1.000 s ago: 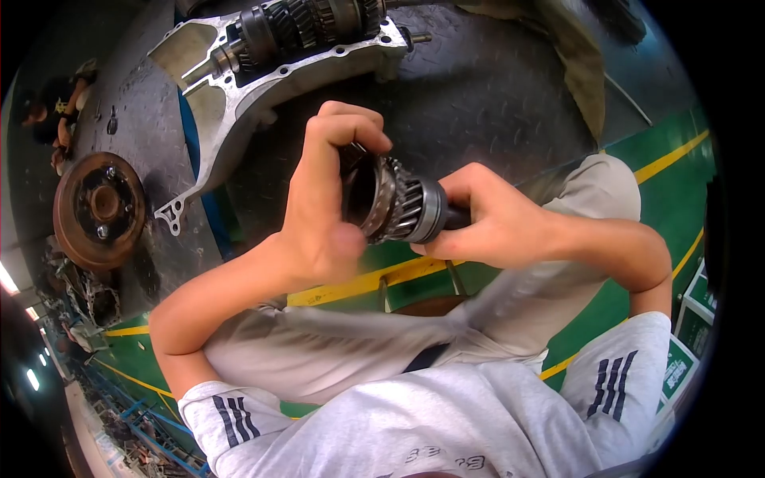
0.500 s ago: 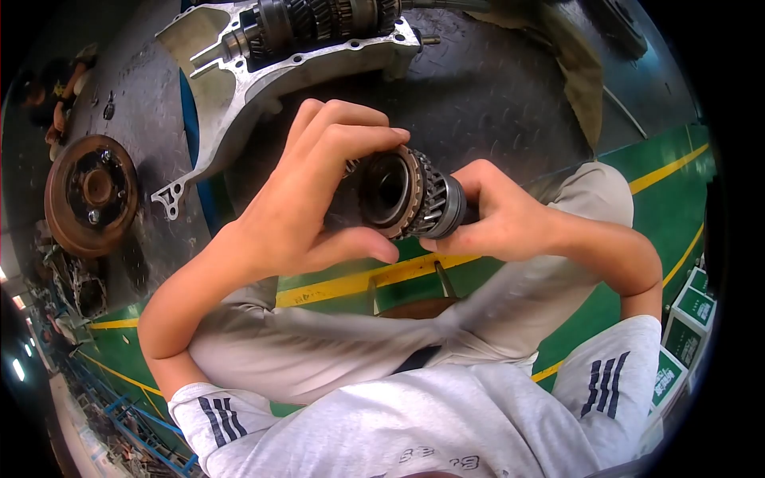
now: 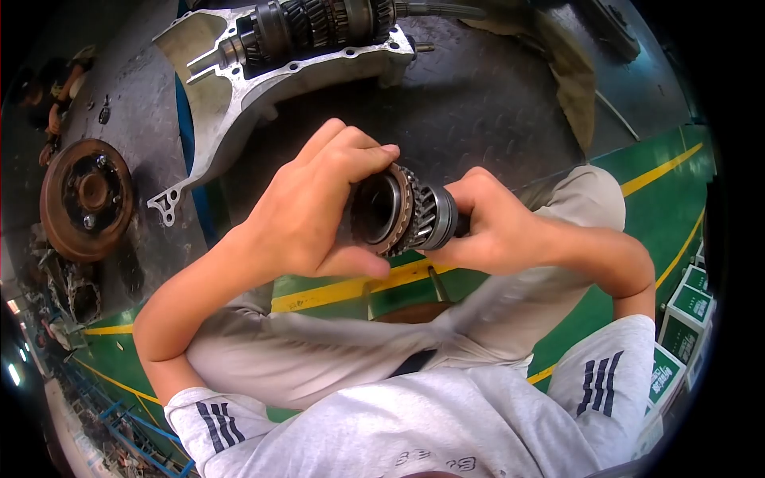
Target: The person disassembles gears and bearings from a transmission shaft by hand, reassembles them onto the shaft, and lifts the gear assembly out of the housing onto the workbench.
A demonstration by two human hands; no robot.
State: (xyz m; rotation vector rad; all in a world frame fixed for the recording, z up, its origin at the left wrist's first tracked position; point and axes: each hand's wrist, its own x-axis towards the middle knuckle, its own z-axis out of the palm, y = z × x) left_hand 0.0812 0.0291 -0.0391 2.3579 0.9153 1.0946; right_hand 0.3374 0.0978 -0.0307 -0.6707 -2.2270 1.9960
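Between my two hands is a dark metal gear assembly, its hollow ringed end facing left. My left hand curves around that ringed end, with fingertips at its top edge and the thumb at its bottom edge. My right hand is closed on the narrower right end, whose tip is hidden in the palm. Above my hands, an aluminium housing lies on the dark metal table, with a row of gears on a shaft inside it.
A rusty round disc lies on the table at the left. Another person is at the far upper left. Brown cloth hangs over the table's right part. Green and white boxes stand on the floor at the right.
My left hand opened off the ringed end, then came back around it. The assembly turned so its hollow end faces more toward me, and the view shifted slightly.
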